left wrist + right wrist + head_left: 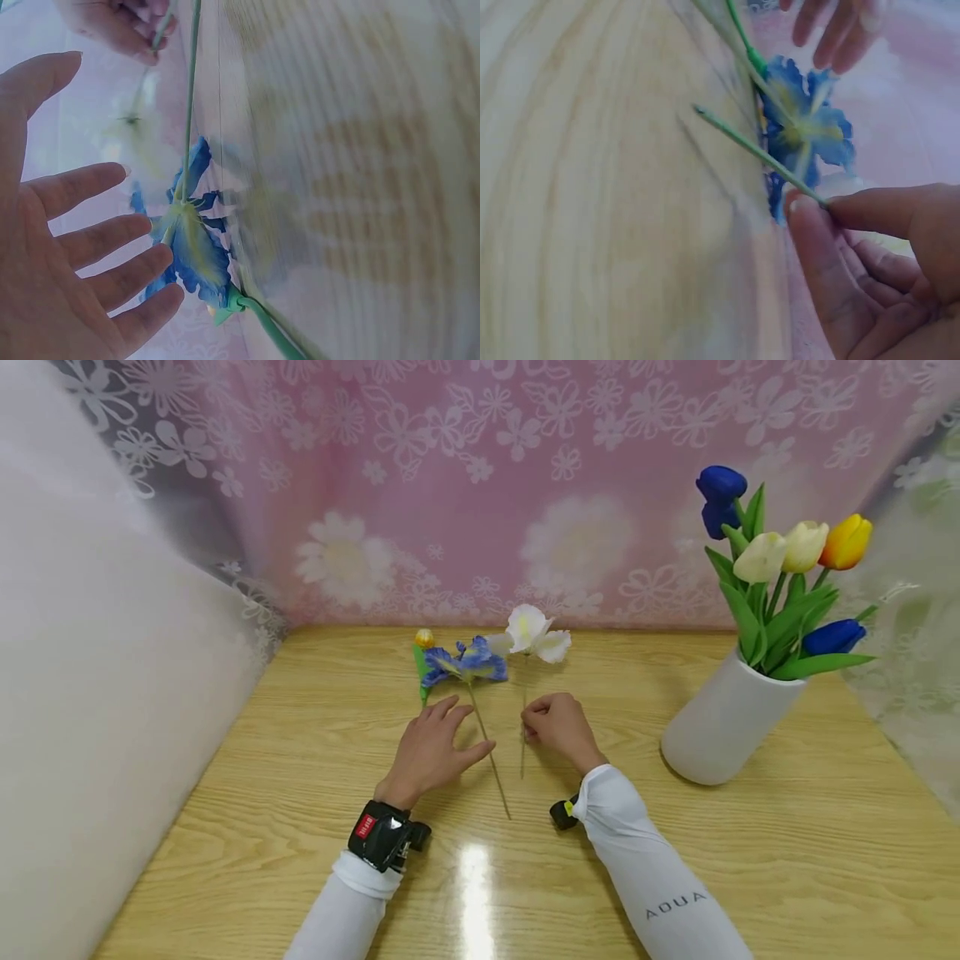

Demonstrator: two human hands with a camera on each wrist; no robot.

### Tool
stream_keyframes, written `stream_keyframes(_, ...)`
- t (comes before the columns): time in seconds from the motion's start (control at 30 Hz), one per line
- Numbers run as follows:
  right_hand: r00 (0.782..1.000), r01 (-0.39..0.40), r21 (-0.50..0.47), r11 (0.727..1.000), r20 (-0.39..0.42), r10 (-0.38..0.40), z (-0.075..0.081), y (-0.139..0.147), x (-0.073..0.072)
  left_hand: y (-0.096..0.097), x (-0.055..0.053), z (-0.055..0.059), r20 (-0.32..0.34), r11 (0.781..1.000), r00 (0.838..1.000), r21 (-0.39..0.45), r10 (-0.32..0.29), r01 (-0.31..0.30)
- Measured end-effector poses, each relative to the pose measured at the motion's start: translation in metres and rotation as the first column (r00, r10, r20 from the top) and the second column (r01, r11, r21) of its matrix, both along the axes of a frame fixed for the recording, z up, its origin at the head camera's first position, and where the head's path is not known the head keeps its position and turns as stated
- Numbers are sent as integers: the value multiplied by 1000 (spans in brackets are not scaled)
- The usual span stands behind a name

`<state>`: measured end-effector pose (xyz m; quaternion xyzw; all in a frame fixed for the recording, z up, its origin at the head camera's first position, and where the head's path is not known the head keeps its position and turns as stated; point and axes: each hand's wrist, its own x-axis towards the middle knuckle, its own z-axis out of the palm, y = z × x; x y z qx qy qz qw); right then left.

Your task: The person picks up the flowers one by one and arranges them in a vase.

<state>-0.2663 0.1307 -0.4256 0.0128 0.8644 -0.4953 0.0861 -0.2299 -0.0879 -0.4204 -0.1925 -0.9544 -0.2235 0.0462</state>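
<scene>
Between thumb and fingertips, my right hand (562, 728) pinches the thin green stem (757, 154) of a white artificial flower (529, 631), whose bloom points toward the back of the table. My left hand (435, 750) is spread with its fingers apart, just left of a blue artificial iris (480, 662). In the left wrist view, the iris (196, 247) appears beyond those fingertips, its stem (191, 97) outside the palm. A yellow tulip (424, 638) with a green leaf lies behind the left hand, partly hidden by the iris.
On the right stands a white vase (727, 718), with blue, cream and orange-yellow tulips (847, 543) leaning out of it. A pink flower-patterned cloth (450, 485) hangs along the back edge of the wooden table (285, 827). To the left rises a white surface (112, 677).
</scene>
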Motion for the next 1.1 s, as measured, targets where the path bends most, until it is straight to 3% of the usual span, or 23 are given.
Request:
stream_keyframes(0.23, 989, 52, -57, 997, -136, -59, 10, 14, 7, 6, -2, 0, 10, 1000, 1000, 0, -10, 10)
stream_keyframes(0.43, 957, 81, -55, 995, -276, -93, 26, 25, 17, 13, 0, 5, -15, 999, 999, 16, -38, 38)
stream_keyframes(0.7, 858, 129, 66, 989, -508, -78, 55, 40, 28, 26, -2, 10, -37, 997, 996, 8, -78, 79)
stream_keyframes(1.1, 695, 207, 36, 978, -708, -121, 94, 70, 39, 46, -5, 17, -66, 993, 991, -1, -117, 117)
